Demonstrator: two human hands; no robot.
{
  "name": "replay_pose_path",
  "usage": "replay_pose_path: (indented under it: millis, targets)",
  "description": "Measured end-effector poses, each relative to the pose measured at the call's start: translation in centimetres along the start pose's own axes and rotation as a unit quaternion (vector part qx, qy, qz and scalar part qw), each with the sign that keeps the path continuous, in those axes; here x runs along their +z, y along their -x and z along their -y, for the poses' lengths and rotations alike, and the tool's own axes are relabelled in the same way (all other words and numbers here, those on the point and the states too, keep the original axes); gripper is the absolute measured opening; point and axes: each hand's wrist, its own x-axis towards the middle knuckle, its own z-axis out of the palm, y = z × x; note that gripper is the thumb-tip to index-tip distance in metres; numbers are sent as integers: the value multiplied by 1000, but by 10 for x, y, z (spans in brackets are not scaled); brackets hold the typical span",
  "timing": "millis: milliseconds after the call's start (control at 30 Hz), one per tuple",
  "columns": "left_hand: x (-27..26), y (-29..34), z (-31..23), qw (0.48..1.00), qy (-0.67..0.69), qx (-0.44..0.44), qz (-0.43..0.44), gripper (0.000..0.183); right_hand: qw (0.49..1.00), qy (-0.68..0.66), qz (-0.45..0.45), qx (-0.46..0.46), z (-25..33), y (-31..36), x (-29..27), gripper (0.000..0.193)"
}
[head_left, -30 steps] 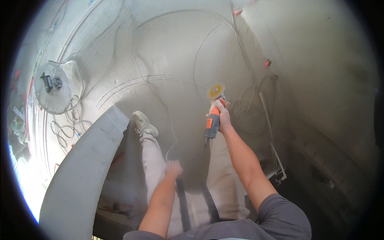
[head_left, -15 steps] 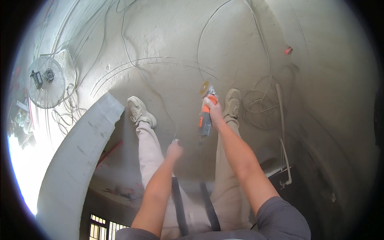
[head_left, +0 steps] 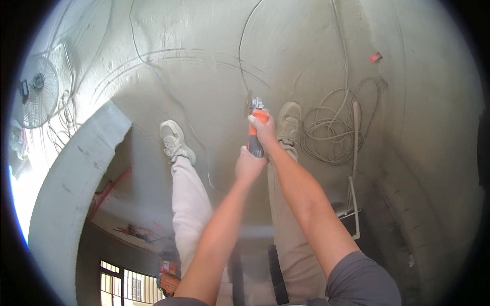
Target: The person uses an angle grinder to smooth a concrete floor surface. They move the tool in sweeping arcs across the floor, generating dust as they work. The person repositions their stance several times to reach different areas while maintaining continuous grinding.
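1. Biggest thing from where I'm watching: the dusty grey concrete floor [head_left: 214, 76], scored with curved lines, running out well beyond the fingertips in every direction.
2. Curved concrete ledge [head_left: 71, 173] sweeps down off to the left of both hands, well apart from them.
3. Both forearms come up from the bottom edge and meet in the middle. The right one is stretched nearly straight, the left angles in from lower left with the wrist bent toward the tool.
4. Coiled pale cable [head_left: 332, 132] lies on the floor just right of the right hand's knuckles.
5. Two dusty shoes: left shoe [head_left: 175, 140] well to the left of the fingers, right shoe [head_left: 289, 125] just beside the right hand.
6. Orange-and-grey angle grinder [head_left: 255, 130] sits between the two hands, disc end pointing away past the fingertips.
7. Right hand [head_left: 265, 133] has fingers curled tight round the grinder's body.
8. Left hand [head_left: 249, 166] is closed on the tail end, just below the right.
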Motion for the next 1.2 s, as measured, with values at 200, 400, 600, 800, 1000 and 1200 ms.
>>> replay_pose_path:
  millis: [200, 400, 600, 800, 1000, 1200]
  targets:
    - [47, -21, 10, 998, 8, -43, -53, 67, 994, 105, 29, -2, -13, -3, -15, 68]
    - [70, -24, 27, 978, 197, -44, -52, 56, 973, 228, 33, 7, -10, -4, -15, 74]
    - [69, -24, 13, 958, 280, -60, -28, 50, 951, 306, 29, 23, -17, -22, -18, 79]
    - [83, -21, 1, 950, 303, -63, -43, 45, 952, 303, 36, 29, -20, -32, -35, 77]
    - [114, -37, 16, 956, 279, -30, -91, 43, 956, 287, 62, -3, -32, -45, -47, 73]
    - [118, -40, 23, 961, 255, -86, -63, 61, 954, 290, 79, 0, -38, -46, -49, 73]
